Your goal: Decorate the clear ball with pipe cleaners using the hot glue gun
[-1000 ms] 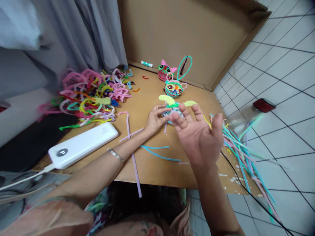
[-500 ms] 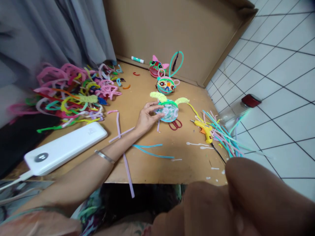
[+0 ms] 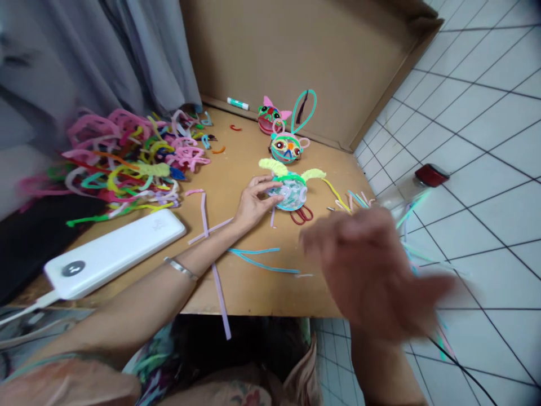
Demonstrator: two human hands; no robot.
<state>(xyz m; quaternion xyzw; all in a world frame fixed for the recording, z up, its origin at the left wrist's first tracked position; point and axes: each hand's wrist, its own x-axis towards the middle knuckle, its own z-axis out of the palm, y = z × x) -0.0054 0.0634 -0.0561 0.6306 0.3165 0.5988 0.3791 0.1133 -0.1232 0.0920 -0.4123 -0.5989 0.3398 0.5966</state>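
My left hand (image 3: 258, 200) is closed on a round pale teal pipe-cleaner animal head (image 3: 291, 194), thumb and fingers at its left side. The head has two fuzzy yellow ears (image 3: 273, 166), a green band and pale rings on its front. Just below it lie red-handled scissors (image 3: 301, 215), partly hidden. My right hand (image 3: 367, 265) hangs over the table's right front, smeared by motion, with the thumb out to the right. It hides most of the glue gun, whose tip (image 3: 331, 209) shows.
Two finished pipe-cleaner heads (image 3: 286, 148) and a glue stick (image 3: 237, 104) stand at the back by the cardboard wall (image 3: 274, 51). A heap of colourful pipe cleaners (image 3: 127, 158) and a white power bank (image 3: 114, 254) lie left. Blue strips (image 3: 262, 265) lie in front; a red-lidded jar (image 3: 429, 175) is right.
My right hand has moved from close before the camera at the lower right, up and away over the table, now covering the glue gun. My left hand and the animal head have stayed put.
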